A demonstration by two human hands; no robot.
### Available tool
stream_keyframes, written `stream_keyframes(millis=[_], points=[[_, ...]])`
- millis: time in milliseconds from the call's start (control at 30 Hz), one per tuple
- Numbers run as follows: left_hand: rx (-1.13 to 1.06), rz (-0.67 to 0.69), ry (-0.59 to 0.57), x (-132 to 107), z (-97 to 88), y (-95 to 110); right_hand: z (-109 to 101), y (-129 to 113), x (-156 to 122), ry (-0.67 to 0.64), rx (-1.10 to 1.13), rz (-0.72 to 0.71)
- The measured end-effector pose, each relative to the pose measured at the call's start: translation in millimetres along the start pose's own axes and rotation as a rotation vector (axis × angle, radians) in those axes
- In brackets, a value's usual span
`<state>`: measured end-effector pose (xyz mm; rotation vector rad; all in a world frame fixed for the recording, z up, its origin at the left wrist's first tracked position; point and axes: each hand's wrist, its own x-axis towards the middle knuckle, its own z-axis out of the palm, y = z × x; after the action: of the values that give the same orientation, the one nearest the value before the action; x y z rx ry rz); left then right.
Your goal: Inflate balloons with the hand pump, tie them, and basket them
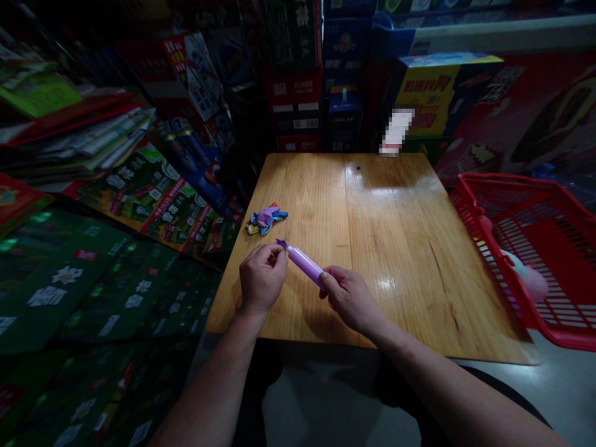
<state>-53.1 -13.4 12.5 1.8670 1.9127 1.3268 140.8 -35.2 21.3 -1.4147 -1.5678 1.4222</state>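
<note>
in the head view, the right hand [349,295] has its fingers closed around the near end of a purple tube [306,266], which slants forward and to the left over a wooden table [391,236]. the tube's white tip [289,249] points at the left fingertips. the left hand [263,277] has thumb and fingers pinched together on a limp purple piece [282,243] at that tip; whether the piece is fitted over the tip i cannot tell. just beyond the left fingers, apart from them, lies a small heap of crumpled coloured pieces [267,218]. well to the right of the right fingers, past the table edge, stands a red basket [572,248]. well left of the left fingers are stacked green cartons [65,273].
</note>
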Motion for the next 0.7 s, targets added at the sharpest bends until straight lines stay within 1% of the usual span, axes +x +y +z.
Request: stream_keyframes(millis=[100,233,300,367,433,467,500,567,700], points=[[-0.002,-0.008,-0.014,0.0,-0.3,1.2,0.8,-0.5,-0.7,-0.033,0.047,0.025],[-0.067,-0.08,-0.034,-2.7,1.5,2.2,1.8,-0.2,-2.5,-0.074,0.102,0.086],[-0.131,-0.143,-0.04,-4.6,3.4,0.6,1.4,0.7,-2.6,-0.022,0.03,0.029],[-0.225,-0.225,-0.052,-5.9,5.5,-2.1,0.7,1.8,-2.4,0.068,-0.096,-0.081],[-0.311,-0.301,-0.039,-6.5,6.8,-4.2,0.4,3.0,-2.3,0.144,-0.194,-0.165],[-0.333,-0.32,-0.021,-6.5,6.9,-4.8,0.5,3.6,-2.5,0.163,-0.219,-0.182],[-0.338,-0.321,0.003,-6.4,6.6,-4.8,0.9,4.3,-2.7,0.175,-0.233,-0.188],[-0.305,-0.281,0.042,-6.0,4.8,-3.6,1.9,5.5,-3.5,0.188,-0.253,-0.199],[-0.195,-0.165,0.036,-5.1,-0.3,0.9,3.6,7.1,-4.8,0.212,-0.326,-0.277]])
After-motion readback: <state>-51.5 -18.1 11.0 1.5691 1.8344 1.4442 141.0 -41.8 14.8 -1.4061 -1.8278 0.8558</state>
